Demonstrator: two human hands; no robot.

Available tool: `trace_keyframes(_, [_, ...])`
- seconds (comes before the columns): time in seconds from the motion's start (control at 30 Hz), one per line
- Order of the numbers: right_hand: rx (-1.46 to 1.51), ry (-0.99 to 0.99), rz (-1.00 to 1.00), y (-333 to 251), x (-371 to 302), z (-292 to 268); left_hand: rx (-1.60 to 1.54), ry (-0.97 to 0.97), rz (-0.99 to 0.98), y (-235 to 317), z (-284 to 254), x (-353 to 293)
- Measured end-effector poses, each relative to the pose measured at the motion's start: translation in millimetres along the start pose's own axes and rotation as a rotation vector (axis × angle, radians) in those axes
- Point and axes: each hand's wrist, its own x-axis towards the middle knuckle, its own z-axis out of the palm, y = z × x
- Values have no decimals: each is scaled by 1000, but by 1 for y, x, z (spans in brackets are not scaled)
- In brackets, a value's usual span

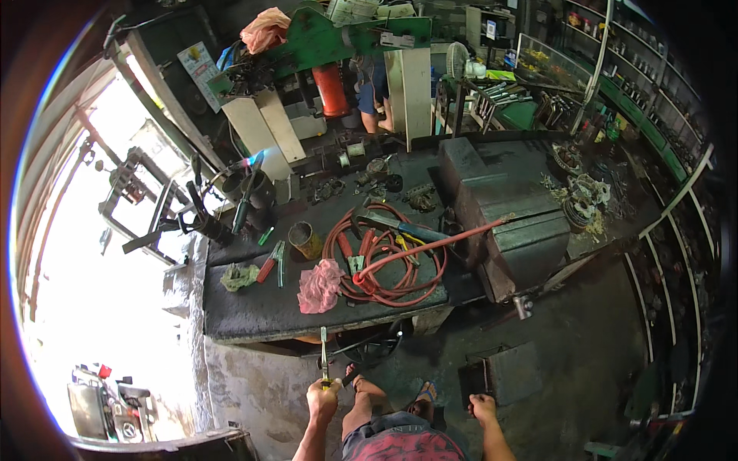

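Gripping a slender, yellow-handled metal tool (324,355), left hand (323,401); right hand (483,409) curled closed.

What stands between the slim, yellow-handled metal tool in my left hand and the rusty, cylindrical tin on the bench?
A crumpled pink bundle lies on the flat, dark bench, between the tool and the tin.

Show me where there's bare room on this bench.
Bare: front-left of the bench, between the crumpled green cloth, pink cloth and front edge. Crowded: the middle, around the red cable coil, and right of the vise, among tangled parts.
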Motion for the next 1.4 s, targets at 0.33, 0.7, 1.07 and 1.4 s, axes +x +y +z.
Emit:
trace_keyframes(0.33, [-396,162,95,24,15,-76,241,98,-72,-61,5,-12])
trace_keyframes(0.7, [-530,-179,-347,16,71,-2,290,84,-20,-76,26,-44])
trace_keyframes(1.07, [-1139,-386,-448,27,189,-24,82,150,-194,-59,-22,-23])
trace_keyframes(1.4, [-484,-244,-399,-132,69,79,91,442,125,-84,-32,10])
